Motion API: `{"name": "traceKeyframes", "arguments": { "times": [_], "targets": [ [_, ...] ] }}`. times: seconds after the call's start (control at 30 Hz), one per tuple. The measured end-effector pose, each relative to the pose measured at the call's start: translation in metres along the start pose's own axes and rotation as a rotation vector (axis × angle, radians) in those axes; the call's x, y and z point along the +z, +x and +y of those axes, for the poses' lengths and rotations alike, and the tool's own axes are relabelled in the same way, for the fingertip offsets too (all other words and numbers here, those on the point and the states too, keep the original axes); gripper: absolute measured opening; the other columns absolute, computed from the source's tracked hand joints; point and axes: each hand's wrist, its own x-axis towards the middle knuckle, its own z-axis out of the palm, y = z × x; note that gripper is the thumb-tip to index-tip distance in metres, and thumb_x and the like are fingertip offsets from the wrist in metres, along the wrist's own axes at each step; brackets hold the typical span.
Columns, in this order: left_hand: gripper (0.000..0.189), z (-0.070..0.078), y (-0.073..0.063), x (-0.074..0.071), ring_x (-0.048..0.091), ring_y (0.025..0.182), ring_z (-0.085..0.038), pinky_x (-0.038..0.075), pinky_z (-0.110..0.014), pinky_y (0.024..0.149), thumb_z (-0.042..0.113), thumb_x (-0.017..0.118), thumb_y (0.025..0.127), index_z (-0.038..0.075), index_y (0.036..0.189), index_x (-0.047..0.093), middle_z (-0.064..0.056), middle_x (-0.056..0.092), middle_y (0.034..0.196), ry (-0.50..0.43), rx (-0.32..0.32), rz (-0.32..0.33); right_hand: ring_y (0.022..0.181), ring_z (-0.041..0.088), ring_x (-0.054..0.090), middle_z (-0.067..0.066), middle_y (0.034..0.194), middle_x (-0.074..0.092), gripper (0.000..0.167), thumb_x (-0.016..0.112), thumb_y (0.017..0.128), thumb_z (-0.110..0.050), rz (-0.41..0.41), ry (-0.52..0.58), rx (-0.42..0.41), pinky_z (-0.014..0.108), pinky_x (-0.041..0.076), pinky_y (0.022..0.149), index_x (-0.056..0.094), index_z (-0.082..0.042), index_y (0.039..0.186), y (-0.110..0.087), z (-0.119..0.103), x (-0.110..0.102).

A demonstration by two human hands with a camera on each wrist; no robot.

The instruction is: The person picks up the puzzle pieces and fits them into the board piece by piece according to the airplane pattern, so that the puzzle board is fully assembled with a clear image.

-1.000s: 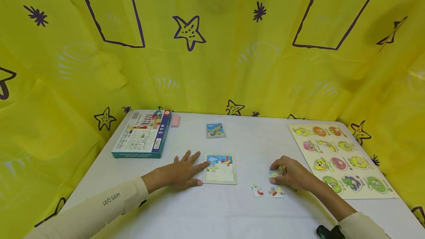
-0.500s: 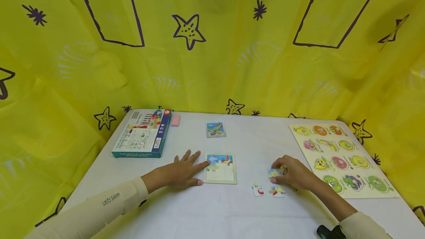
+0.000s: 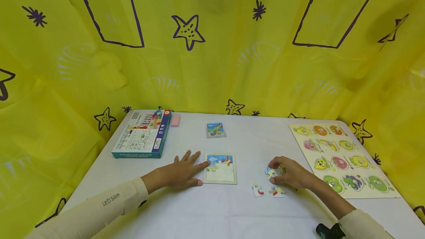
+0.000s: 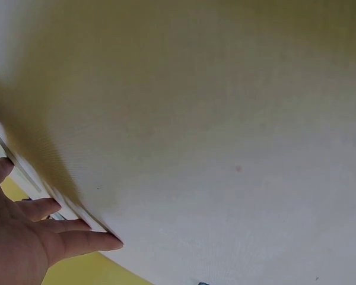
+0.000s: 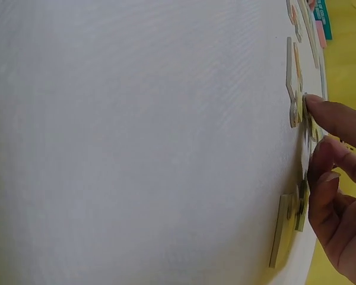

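Observation:
With fingers spread, my left hand rests on the table, its index fingertip touching the left side of the puzzle tray. Joined pieces fill the top and left of that tray, showing blue sky and a red shape. My right hand pinches a blue-and-yellow puzzle piece between thumb and fingers, right of the tray. Two loose puzzle pieces lie below it, a left one and a right one. Close under the right hand, the right wrist view shows another piece.
A small airplane picture lies behind the tray. A boxed game and a pink block stand at the back left. The fruit peg board lies on the right. A yellow curtain hangs behind the table.
The puzzle piece in my right hand has turned and shifted slightly left between the fingers. My left hand and the tray stay in place.

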Motion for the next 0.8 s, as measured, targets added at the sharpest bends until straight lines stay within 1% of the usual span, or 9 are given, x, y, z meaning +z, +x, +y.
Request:
{"name": "traceKeyframes", "arguments": {
  "times": [0.1, 0.23, 0.33, 0.53, 0.7, 0.8],
  "targets": [
    [0.068, 0.000, 0.000, 0.000, 0.014, 0.150, -0.053, 0.026, -0.077, 0.107, 0.059, 0.047, 0.100, 0.032, 0.159, 0.028, -0.019, 0.016, 0.167, 0.002, 0.001, 0.001, 0.089, 0.011, 0.054, -0.001, 0.097, 0.062, 0.032, 0.081, 0.085, -0.023, 0.006, 0.027, -0.030, 0.023, 0.044, 0.077, 0.063, -0.011, 0.108, 0.002, 0.001, 0.001],
    [0.069, -0.001, 0.001, 0.001, 0.014, 0.150, -0.052, 0.026, -0.076, 0.107, 0.060, 0.048, 0.099, 0.032, 0.159, 0.028, -0.018, 0.016, 0.167, 0.007, 0.000, 0.004, 0.067, 0.005, 0.054, 0.004, 0.092, 0.060, 0.027, 0.076, 0.089, -0.015, -0.024, 0.155, -0.026, 0.021, 0.047, 0.060, 0.060, -0.006, 0.108, 0.006, 0.001, 0.004],
    [0.070, -0.001, 0.001, 0.002, 0.014, 0.150, -0.053, 0.025, -0.077, 0.108, 0.060, 0.049, 0.099, 0.031, 0.159, 0.028, -0.018, 0.016, 0.167, 0.001, -0.002, 0.006, 0.052, 0.006, 0.052, 0.008, 0.090, 0.058, 0.025, 0.073, 0.091, -0.010, -0.048, 0.238, -0.012, 0.022, 0.047, 0.050, 0.058, -0.003, 0.110, 0.008, 0.001, 0.006],
    [0.070, 0.000, 0.000, 0.001, 0.014, 0.150, -0.053, 0.025, -0.077, 0.108, 0.060, 0.049, 0.099, 0.031, 0.159, 0.028, -0.019, 0.016, 0.167, -0.008, -0.005, 0.004, 0.050, 0.006, 0.050, 0.009, 0.087, 0.056, 0.022, 0.070, 0.093, -0.009, -0.034, 0.270, -0.046, 0.022, 0.046, 0.049, 0.059, -0.002, 0.111, 0.008, 0.000, 0.010],
    [0.070, 0.000, 0.001, 0.001, 0.014, 0.150, -0.053, 0.026, -0.077, 0.107, 0.060, 0.049, 0.099, 0.031, 0.159, 0.028, -0.018, 0.017, 0.167, 0.000, -0.002, 0.006, 0.051, 0.006, 0.048, 0.009, 0.084, 0.055, 0.022, 0.068, 0.095, -0.008, -0.024, 0.320, -0.037, 0.022, 0.044, 0.048, 0.057, 0.000, 0.112, 0.009, -0.005, 0.011],
    [0.069, -0.001, 0.001, 0.001, 0.014, 0.150, -0.053, 0.026, -0.077, 0.107, 0.060, 0.048, 0.099, 0.032, 0.159, 0.028, -0.019, 0.017, 0.167, 0.006, 0.001, 0.006, 0.049, 0.005, 0.047, 0.007, 0.081, 0.057, 0.020, 0.066, 0.096, -0.007, -0.011, 0.308, -0.049, 0.022, 0.043, 0.047, 0.061, 0.000, 0.113, 0.011, -0.007, 0.012]
  ]
}}
